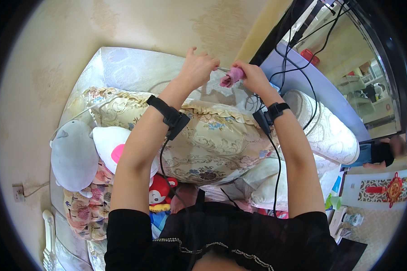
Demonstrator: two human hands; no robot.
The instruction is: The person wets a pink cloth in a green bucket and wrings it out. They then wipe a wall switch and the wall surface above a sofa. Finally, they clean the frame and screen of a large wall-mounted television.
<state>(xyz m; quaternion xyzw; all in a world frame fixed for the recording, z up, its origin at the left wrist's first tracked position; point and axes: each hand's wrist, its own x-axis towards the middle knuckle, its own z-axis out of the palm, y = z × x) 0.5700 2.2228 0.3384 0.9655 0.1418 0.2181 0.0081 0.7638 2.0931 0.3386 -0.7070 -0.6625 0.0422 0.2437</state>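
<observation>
My left hand (199, 67) is raised over the head end of a sofa or bed, with thumb and finger pinching a thin pale cord (223, 69). That cord spans the short gap to my right hand (252, 77). In the right hand is a rolled pink cloth (232, 78), gripped near its upper end. The cord meets the cloth there; how it runs under the fingers is hidden. Below both hands lies a large floral cushion (220, 145) with a ruffled edge. Each wrist wears a black strap with a wired device.
Grey plush toy (74, 155), white plush toy (108, 142) and red plush toy (159, 193) lie at left. Black cables (285, 64) hang at upper right, near a rolled white mat (329, 132) and a mirror-like panel (369, 84). A person (376, 152) stands far right. A wall socket (19, 193) is at left.
</observation>
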